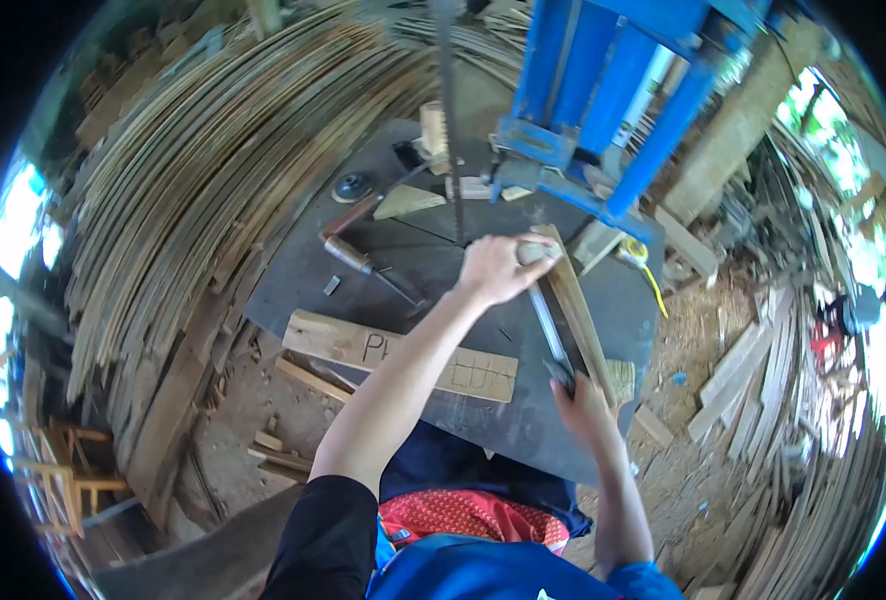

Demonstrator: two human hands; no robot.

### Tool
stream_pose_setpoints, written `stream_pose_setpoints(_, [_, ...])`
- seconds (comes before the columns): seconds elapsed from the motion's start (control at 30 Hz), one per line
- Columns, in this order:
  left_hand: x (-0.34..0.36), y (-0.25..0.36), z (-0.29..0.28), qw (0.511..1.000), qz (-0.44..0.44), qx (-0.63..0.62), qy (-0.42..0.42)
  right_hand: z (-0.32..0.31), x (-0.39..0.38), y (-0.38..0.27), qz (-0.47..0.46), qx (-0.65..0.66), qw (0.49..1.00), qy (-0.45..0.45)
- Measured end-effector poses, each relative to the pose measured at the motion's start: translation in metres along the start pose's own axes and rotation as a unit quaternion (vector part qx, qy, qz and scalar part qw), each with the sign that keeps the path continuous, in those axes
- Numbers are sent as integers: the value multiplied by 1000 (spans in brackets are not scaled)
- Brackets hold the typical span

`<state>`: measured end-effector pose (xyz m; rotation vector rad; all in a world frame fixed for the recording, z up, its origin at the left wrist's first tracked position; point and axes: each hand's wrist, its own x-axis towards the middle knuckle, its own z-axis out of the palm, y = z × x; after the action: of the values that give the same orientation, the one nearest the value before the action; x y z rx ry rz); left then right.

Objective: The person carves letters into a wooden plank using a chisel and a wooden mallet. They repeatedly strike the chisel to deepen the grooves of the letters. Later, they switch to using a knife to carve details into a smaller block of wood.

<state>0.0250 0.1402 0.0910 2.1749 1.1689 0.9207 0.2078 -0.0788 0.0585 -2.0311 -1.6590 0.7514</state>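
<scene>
- Two hands share one long wooden strip (578,315): left hand (498,268) closed over its far end, right hand (583,400) gripping the near end.
- Judged light, stiff, splintery; best held at both ends.

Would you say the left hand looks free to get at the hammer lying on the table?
Probably yes: the left hand rests on the wood strip, and the hammer lies just to its left on bare table, nothing between.

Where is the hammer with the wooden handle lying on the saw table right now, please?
In the head view the hammer lies on the left part of the dark table, left of the saw blade and the left hand, beyond the lettered plank.
</scene>
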Motion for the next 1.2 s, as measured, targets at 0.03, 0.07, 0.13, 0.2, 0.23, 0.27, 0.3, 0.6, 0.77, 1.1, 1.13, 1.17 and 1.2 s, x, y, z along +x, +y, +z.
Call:
stream_pose_setpoints(0.03, [0,2,-7,1000,-21,-5,-13,0,18,-8,-1,2,1000,-4])
stream_pose_setpoints(0.07, [-1,3,-14,999,-44,-14,-28,-2,38,-22,-10,-24,999,-19])
stream_pose_setpoints(0.13, [-1,-14,-12,1000,8,-9,20,9,88,-43,5,-12,997,-80])
stream_pose_setpoints(0.2, [4,-19,-6,999,11,-15,45,11,107,-68,33,32,997,-67])
stream_pose_setpoints(0.23, [8,-19,-4,998,25,-25,50,19,105,-62,12,27,999,-30])
stream_pose_setpoints(0.27, [11,-19,-2,997,38,-34,54,28,104,-53,-8,20,1000,6])
stream_pose_setpoints(0.3, [11,-16,0,998,47,-14,38,34,100,-42,-27,9,999,40])
stream_pose_setpoints(0.6, [2,-13,-13,996,30,-80,11,19,12,-22,-9,94,995,6])
stream_pose_setpoints(0.77, [16,-12,-5,991,33,-127,-14,33,119,-45,-9,107,994,-4])
stream_pose_setpoints(1.1, [19,-30,-15,978,-7,-208,-6,7,-16,-35,45,110,992,-51])
stream_pose_setpoints(1.13, [18,-30,-13,979,-3,-202,6,9,-20,-34,62,114,989,-64])
stream_pose_setpoints(1.17, [18,-31,-14,981,0,-195,18,13,-16,-30,42,112,993,-24])
stream_pose_setpoints(1.2, [15,-30,-15,982,1,-188,25,18,-11,-29,35,127,991,-13])
